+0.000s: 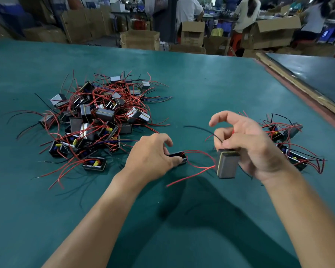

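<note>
A pile of wired modules (97,120), tangled in red and black leads, is lying on the left of the green desk (211,84). Just right of it, the left hand (151,155) is gripping 1 black module (179,156) resting on the desk. The right hand (253,144) is holding 1 grey module (227,165) by its top end, raised off the desk. A smaller cluster of modules (290,144) is sitting at far right.

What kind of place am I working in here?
Probably an electronics assembly workshop: a heap of wired black modules on a green work table, open cardboard cartons behind it, and other workers at benches in the background.
</note>
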A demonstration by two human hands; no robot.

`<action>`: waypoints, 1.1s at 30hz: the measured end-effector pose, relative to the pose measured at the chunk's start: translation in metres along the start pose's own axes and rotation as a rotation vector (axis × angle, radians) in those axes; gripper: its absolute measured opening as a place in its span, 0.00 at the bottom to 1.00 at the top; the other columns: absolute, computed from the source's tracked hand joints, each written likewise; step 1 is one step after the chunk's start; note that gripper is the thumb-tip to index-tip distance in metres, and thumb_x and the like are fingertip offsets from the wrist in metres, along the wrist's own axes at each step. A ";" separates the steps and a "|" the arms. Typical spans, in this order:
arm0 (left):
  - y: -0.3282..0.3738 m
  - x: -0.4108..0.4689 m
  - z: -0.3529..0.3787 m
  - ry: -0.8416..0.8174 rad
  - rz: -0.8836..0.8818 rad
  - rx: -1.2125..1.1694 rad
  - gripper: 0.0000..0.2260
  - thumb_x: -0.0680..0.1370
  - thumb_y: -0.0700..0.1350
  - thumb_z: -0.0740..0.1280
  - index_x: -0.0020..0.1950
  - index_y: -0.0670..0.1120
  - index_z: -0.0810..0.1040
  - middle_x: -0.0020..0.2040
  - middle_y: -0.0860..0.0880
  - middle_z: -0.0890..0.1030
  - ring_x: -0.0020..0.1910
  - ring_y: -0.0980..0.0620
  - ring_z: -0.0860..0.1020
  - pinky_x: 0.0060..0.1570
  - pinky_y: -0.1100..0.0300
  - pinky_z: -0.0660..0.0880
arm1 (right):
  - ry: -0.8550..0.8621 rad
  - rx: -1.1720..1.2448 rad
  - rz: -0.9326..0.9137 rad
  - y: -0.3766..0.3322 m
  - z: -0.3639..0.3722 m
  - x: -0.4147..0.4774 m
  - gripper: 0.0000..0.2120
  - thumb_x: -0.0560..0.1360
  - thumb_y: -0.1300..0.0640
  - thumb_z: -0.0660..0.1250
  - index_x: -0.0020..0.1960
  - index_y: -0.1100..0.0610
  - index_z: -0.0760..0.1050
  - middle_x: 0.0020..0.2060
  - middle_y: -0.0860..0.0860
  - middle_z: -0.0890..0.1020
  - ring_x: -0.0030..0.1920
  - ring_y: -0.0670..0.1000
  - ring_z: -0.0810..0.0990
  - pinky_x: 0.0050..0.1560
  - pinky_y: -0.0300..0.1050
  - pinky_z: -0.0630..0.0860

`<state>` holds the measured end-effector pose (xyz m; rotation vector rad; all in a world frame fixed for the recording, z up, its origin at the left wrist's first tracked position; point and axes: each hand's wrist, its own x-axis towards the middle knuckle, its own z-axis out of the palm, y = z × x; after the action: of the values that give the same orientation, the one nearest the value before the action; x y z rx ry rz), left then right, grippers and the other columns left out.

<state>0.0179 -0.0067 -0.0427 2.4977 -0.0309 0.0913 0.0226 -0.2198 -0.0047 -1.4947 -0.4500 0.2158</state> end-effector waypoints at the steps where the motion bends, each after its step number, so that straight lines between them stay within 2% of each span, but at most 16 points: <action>1: 0.001 0.000 0.000 0.022 -0.015 -0.004 0.18 0.68 0.59 0.76 0.51 0.53 0.78 0.38 0.57 0.80 0.38 0.59 0.77 0.38 0.60 0.70 | 0.020 0.009 -0.002 -0.001 -0.003 0.000 0.18 0.62 0.66 0.60 0.51 0.57 0.74 0.27 0.52 0.73 0.28 0.46 0.69 0.29 0.43 0.55; 3: 0.004 0.001 0.003 0.043 -0.066 -0.103 0.15 0.70 0.53 0.77 0.51 0.49 0.78 0.37 0.54 0.81 0.36 0.53 0.80 0.39 0.59 0.76 | 0.044 -0.038 0.011 -0.001 -0.006 0.001 0.20 0.63 0.66 0.61 0.54 0.56 0.75 0.29 0.52 0.76 0.28 0.47 0.67 0.29 0.46 0.53; 6: 0.011 -0.001 0.004 -0.050 -0.174 -0.499 0.12 0.73 0.38 0.75 0.53 0.43 0.76 0.42 0.46 0.80 0.35 0.41 0.82 0.42 0.45 0.82 | 0.051 -0.145 0.048 0.003 -0.001 0.003 0.23 0.62 0.67 0.62 0.56 0.56 0.74 0.31 0.53 0.80 0.25 0.47 0.64 0.25 0.35 0.59; 8: 0.013 -0.001 0.001 -0.122 -0.203 -0.695 0.12 0.75 0.33 0.70 0.55 0.43 0.75 0.46 0.44 0.77 0.40 0.42 0.80 0.50 0.43 0.80 | 0.032 -0.209 0.058 0.005 0.002 0.003 0.23 0.63 0.67 0.62 0.57 0.56 0.74 0.31 0.53 0.81 0.25 0.47 0.65 0.24 0.34 0.62; 10: 0.016 -0.002 -0.003 -0.196 -0.217 -0.825 0.12 0.77 0.31 0.66 0.57 0.43 0.74 0.49 0.44 0.75 0.47 0.46 0.78 0.55 0.47 0.79 | -0.004 -0.269 0.070 0.005 0.003 0.002 0.19 0.65 0.64 0.64 0.55 0.55 0.76 0.31 0.54 0.81 0.26 0.49 0.67 0.26 0.36 0.65; 13: 0.017 -0.002 -0.007 -0.261 -0.238 -0.911 0.14 0.79 0.29 0.62 0.62 0.43 0.73 0.55 0.42 0.74 0.53 0.48 0.76 0.57 0.51 0.77 | -0.041 -0.303 0.059 0.003 0.004 0.000 0.07 0.67 0.60 0.66 0.44 0.53 0.81 0.28 0.54 0.80 0.29 0.53 0.69 0.27 0.38 0.66; 15: 0.018 -0.001 -0.008 -0.273 -0.241 -0.907 0.15 0.79 0.29 0.60 0.62 0.44 0.73 0.60 0.41 0.74 0.59 0.47 0.76 0.59 0.50 0.76 | -0.094 -0.292 0.050 0.002 0.003 -0.002 0.06 0.69 0.59 0.67 0.37 0.53 0.82 0.27 0.54 0.79 0.29 0.51 0.71 0.28 0.39 0.67; 17: 0.017 0.000 -0.007 -0.254 -0.227 -0.877 0.15 0.79 0.29 0.59 0.60 0.44 0.73 0.61 0.41 0.74 0.61 0.47 0.76 0.59 0.49 0.77 | -0.217 -0.274 0.071 -0.001 0.001 -0.005 0.08 0.70 0.61 0.67 0.37 0.54 0.83 0.29 0.54 0.81 0.29 0.49 0.73 0.29 0.38 0.70; 20: 0.011 0.001 -0.002 -0.115 -0.179 -0.700 0.14 0.78 0.29 0.60 0.58 0.45 0.76 0.57 0.44 0.77 0.50 0.46 0.78 0.57 0.44 0.78 | -0.487 -0.276 0.178 -0.006 -0.003 -0.011 0.08 0.73 0.62 0.67 0.47 0.58 0.84 0.39 0.55 0.85 0.33 0.48 0.77 0.34 0.39 0.74; 22: 0.008 0.003 0.002 -0.035 -0.149 -0.554 0.14 0.76 0.30 0.62 0.55 0.45 0.78 0.54 0.46 0.79 0.46 0.45 0.79 0.52 0.42 0.79 | -0.626 -0.334 0.235 -0.008 -0.006 -0.012 0.10 0.74 0.62 0.67 0.54 0.58 0.83 0.47 0.55 0.86 0.35 0.47 0.79 0.37 0.40 0.75; 25: 0.004 0.004 0.002 0.006 -0.102 -0.442 0.15 0.73 0.30 0.65 0.51 0.48 0.80 0.50 0.48 0.81 0.48 0.45 0.81 0.49 0.47 0.80 | -0.691 -0.323 0.239 -0.009 -0.010 -0.012 0.13 0.75 0.62 0.67 0.58 0.57 0.82 0.53 0.55 0.85 0.36 0.47 0.80 0.39 0.40 0.76; 28: 0.001 0.003 0.001 -0.001 -0.082 -0.331 0.17 0.69 0.30 0.66 0.48 0.51 0.80 0.44 0.54 0.82 0.43 0.50 0.81 0.46 0.56 0.80 | -0.747 -0.208 0.189 -0.010 -0.014 -0.013 0.14 0.74 0.59 0.68 0.58 0.53 0.83 0.57 0.62 0.83 0.36 0.49 0.79 0.39 0.44 0.75; 31: -0.002 0.002 0.000 0.034 -0.078 -0.215 0.16 0.69 0.32 0.66 0.46 0.52 0.80 0.39 0.56 0.82 0.39 0.53 0.80 0.41 0.59 0.79 | -0.851 -0.116 0.075 -0.011 -0.020 -0.013 0.13 0.77 0.53 0.70 0.58 0.59 0.82 0.63 0.64 0.79 0.34 0.48 0.77 0.40 0.45 0.74; 33: -0.002 0.003 0.000 0.052 -0.085 -0.214 0.11 0.71 0.35 0.68 0.44 0.51 0.81 0.37 0.56 0.82 0.40 0.53 0.81 0.42 0.60 0.78 | -0.911 -0.084 0.004 -0.012 -0.024 -0.012 0.16 0.78 0.49 0.69 0.55 0.61 0.81 0.65 0.65 0.77 0.34 0.48 0.77 0.38 0.50 0.74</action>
<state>0.0209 -0.0052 -0.0441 2.2783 0.0824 0.1114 0.0203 -0.2470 0.0050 -1.4155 -1.1867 0.9026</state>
